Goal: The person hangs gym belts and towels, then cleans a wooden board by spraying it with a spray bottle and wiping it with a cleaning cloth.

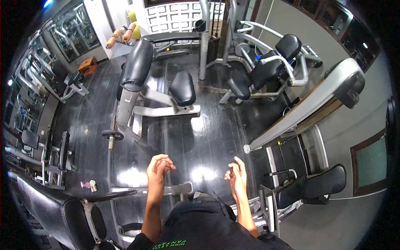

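Observation:
Both hands are raised in front of my body, above the dark floor (204,150). My left hand (160,165) has its fingers loosely curved inward, with a gap between them and the palm and nothing visible inside. My right hand (236,174) is also half curled, its fingers apart and empty. They face each other with a wide space between, touching nothing. Below my left hand runs a grey metal bar (173,190) with a rounded end. Ahead stands a preacher curl bench with a black arm pad (138,62) and a black seat (182,88).
A weight plate (112,135) sits on a peg at the left. A padded machine (266,71) stands at the back right, and a tall cable column (308,104) leans through the right side. A black padded bench (46,208) is close at the lower left, near small dumbbells (89,185).

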{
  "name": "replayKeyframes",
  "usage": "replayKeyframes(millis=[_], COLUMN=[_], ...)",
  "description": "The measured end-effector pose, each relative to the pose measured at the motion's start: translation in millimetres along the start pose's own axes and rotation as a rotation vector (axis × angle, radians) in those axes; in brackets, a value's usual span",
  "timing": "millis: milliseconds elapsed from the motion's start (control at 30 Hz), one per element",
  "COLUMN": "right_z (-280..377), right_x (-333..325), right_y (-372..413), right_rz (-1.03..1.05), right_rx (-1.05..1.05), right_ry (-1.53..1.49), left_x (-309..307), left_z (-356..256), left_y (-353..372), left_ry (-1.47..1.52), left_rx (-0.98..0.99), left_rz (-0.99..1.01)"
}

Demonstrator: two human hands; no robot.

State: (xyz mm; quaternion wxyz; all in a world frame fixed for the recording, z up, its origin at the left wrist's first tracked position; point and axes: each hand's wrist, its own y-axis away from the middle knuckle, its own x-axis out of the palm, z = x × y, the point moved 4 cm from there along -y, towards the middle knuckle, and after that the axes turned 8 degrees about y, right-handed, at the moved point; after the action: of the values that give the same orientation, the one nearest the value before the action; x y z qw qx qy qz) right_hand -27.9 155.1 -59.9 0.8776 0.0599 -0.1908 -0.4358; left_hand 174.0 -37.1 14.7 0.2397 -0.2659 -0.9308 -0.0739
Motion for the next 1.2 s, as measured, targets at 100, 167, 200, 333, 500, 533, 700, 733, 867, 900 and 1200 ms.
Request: replayKeyframes(millis=[100, 167, 200, 333, 500, 533, 700, 733, 867, 900, 1200], right_z=[27, 44, 50, 59, 58, 56, 50, 50, 41, 40, 43], right_x=[13, 23, 28, 43, 59, 61, 69, 72, 92, 101, 208], right_y=[-6, -8, -10, -18, -30, -34, -61, -70, -118, -132, -222], right_rz=[0.107, 0.124, 0.148, 0.248, 0.305, 0.310, 0.349, 0.353, 0.387, 0.412, 0.713], right_rx=[-0.132, -0.173, -0.198, -0.234, -0.207, -0.204, -0.161, -0.149, -0.097, -0.089, 0.056], right_ry=[-0.073, -0.077, -0.088, -0.079, -0.064, -0.063, -0.072, -0.080, -0.084, -0.086, 0.111], left_x=[14, 24, 29, 33, 23, 21, 15, 12, -6, -11, -61], left_z=[8, 8, 8, 4, 12, 13, 6, 4, -4, -5, -15], left_y=[-9, -12, -14, -14, -23, -27, -52, -62, -104, -115, -147], left_ry=[0.085, 0.093, 0.096, 0.068, 0.088, 0.092, 0.078, 0.053, 0.015, 0.015, 0.035], left_rx=[-0.022, -0.023, -0.015, -0.002, -0.001, -0.013, 0.015, 0.037, 0.104, 0.123, 0.199], left_rz=[0.080, 0.111, 0.138, 0.146, 0.116, 0.103, 0.082, 0.088, 0.012, -0.005, -0.299])
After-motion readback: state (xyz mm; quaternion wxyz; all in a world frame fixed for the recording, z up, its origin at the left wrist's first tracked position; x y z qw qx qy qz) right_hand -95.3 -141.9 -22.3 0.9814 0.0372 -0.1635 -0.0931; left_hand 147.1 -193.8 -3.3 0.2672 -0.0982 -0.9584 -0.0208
